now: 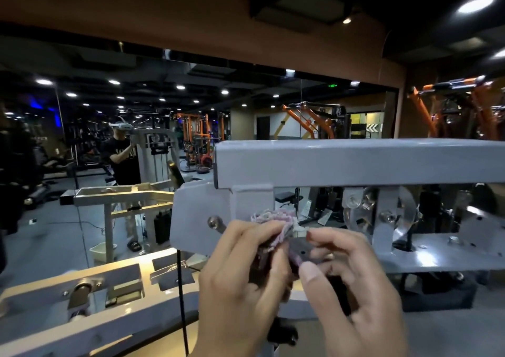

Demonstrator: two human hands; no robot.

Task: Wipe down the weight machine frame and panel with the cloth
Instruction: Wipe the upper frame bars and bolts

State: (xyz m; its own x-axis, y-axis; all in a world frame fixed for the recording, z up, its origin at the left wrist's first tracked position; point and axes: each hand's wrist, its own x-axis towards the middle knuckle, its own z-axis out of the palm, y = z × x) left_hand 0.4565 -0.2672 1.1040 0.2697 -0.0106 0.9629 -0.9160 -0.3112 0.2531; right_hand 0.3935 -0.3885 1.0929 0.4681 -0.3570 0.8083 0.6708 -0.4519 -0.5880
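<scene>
The grey weight machine frame [355, 162] runs as a thick horizontal beam across the middle right, with a bracket plate [196, 214] below its left end. A bunched pink-and-white cloth [276, 220] sits against the frame just under the beam. My left hand [240, 283] pinches the cloth with curled fingers. My right hand [352, 283] is beside it, with thumb and fingers curled round a small dark part [303, 252] of the machine below the cloth. The two hands nearly touch.
A black cable [181, 302] hangs down left of my hands. Pulleys and shiny discs [363, 214] sit behind the frame on the right. A wall mirror [164, 105] ahead reflects the gym, orange racks and a person. More grey frame parts [82, 296] lie lower left.
</scene>
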